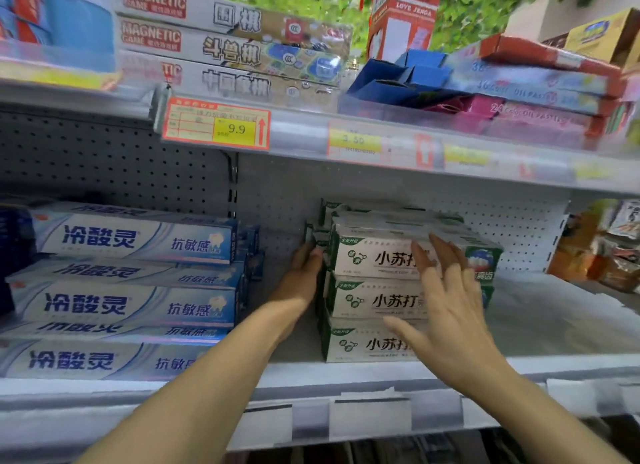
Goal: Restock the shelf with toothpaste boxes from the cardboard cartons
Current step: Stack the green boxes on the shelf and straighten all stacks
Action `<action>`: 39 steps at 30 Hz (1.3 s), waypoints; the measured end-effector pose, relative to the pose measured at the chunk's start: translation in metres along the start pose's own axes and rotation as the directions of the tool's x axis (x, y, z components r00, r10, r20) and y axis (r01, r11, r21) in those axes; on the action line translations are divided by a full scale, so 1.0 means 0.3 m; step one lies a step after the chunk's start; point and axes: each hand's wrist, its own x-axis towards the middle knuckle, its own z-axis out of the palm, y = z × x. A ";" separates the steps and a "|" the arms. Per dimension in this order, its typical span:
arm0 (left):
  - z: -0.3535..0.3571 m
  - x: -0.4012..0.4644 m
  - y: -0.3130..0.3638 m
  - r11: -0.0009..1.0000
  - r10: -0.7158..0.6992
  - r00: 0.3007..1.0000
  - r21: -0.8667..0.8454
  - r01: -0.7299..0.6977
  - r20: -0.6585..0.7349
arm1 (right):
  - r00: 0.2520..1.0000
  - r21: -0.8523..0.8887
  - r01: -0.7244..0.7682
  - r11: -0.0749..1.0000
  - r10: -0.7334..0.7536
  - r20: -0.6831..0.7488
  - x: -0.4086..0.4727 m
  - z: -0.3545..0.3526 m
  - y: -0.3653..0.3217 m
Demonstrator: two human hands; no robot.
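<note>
A stack of green-and-white toothpaste boxes [367, 301] stands on the white shelf [554, 328], three high at the front with more behind. My left hand [301, 283] lies flat against the stack's left end, fingers straight. My right hand [446, 308] is spread in front of the boxes' faces, fingers straight, touching or just off them. Neither hand grips a box. No cardboard carton is in view.
Blue-and-white toothpaste boxes [131, 290] are piled at the left of the same shelf, a narrow gap from the green stack. Bare shelf lies to the right, up to orange packets [595, 252]. The shelf above [381, 141] carries game boxes and price tags.
</note>
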 end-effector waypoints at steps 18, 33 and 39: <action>0.338 -0.184 0.097 0.373 0.489 0.867 0.922 -0.107 -0.097 | 0.998 0.454 -0.045 0.890 0.024 0.050 0.011 -0.086 0.417; 0.536 -0.071 0.085 -0.193 0.514 0.846 0.980 -0.046 0.141 | 0.948 0.755 -0.267 0.599 0.021 0.319 0.194 0.026 0.721; 0.531 -0.062 0.076 -0.187 0.565 0.814 0.982 -0.034 0.136 | 0.949 0.782 -0.274 0.560 0.024 0.316 0.270 0.084 0.749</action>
